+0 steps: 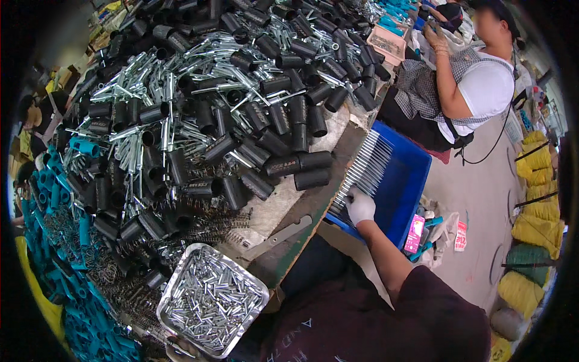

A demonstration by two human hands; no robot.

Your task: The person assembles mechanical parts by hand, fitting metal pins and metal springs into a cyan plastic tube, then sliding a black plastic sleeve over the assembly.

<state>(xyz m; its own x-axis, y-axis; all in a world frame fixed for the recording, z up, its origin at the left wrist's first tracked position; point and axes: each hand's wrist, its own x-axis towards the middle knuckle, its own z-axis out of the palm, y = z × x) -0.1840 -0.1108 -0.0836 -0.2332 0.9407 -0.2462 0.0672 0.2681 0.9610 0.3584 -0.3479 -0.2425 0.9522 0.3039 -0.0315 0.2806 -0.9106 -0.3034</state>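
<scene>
Crowded desk (271,208). Right hand (361,206) at rods (372,161) in blue bin (399,202), left hand (184,349) by tray (263,291); fingers' grip unclear. Hasty pull may disorder rods.

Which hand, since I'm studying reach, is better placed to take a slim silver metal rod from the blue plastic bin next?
Right, probably: the white-gloved right hand is at the rods in the bin; the left hand, mostly hidden, is farther off by the silver metal tray.

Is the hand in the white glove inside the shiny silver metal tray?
No, the white-gloved right hand is at the thin silver metal rods in the blue rectangular plastic bin.
</scene>
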